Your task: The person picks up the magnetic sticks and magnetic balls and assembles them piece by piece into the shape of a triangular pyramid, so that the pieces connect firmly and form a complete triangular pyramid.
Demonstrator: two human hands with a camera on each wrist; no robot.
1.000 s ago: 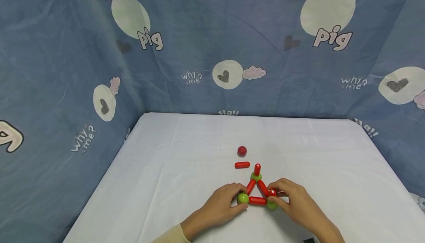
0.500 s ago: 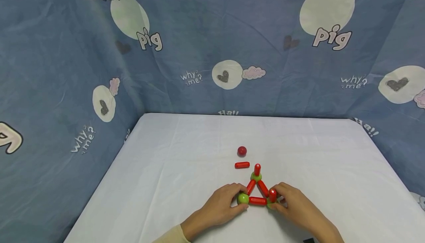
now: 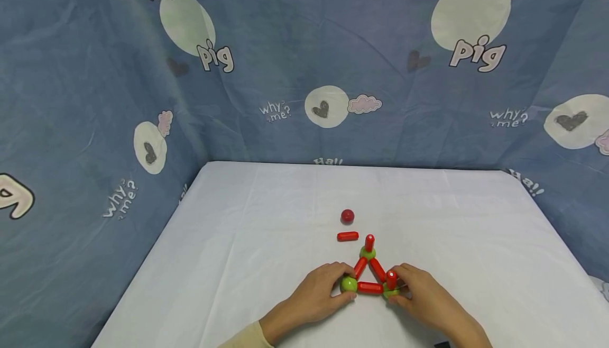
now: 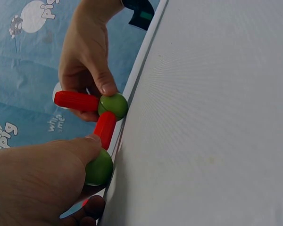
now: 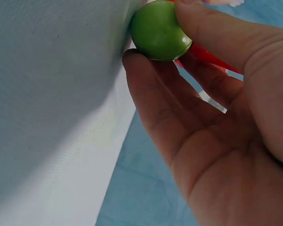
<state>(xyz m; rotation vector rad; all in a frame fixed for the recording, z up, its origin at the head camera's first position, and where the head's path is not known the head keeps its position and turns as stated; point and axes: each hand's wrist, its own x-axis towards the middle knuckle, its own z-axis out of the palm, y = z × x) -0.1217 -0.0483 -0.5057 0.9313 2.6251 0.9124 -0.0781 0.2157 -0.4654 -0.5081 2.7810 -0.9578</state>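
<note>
Three red rods joined to three green balls form a flat triangle on the table, with one rod [image 3: 370, 288] along the near side. My left hand [image 3: 320, 292] grips the left green ball [image 3: 349, 284] between thumb and fingers. The right green ball [image 5: 160, 30] is pinched between the thumb and fingers of my right hand [image 3: 425, 293]. On that ball stands an upright red rod [image 3: 391, 279], which sticks out sideways in the left wrist view. Another upright red rod [image 3: 369, 243] stands on the far green ball [image 3: 368, 254], which neither hand touches.
Behind the triangle, a loose red rod [image 3: 348, 236] lies crosswise, with a red ball [image 3: 347, 216] beyond it. A white cloth covers the table [image 3: 266, 221]. Blue printed curtain [image 3: 285, 46] hangs behind it and at the left. A small dark object [image 3: 442, 344] shows by the right wrist.
My right thumb and fingers have slid down from the upright rod to the green ball under it, and more of that rod shows. The left hand keeps its place.
</note>
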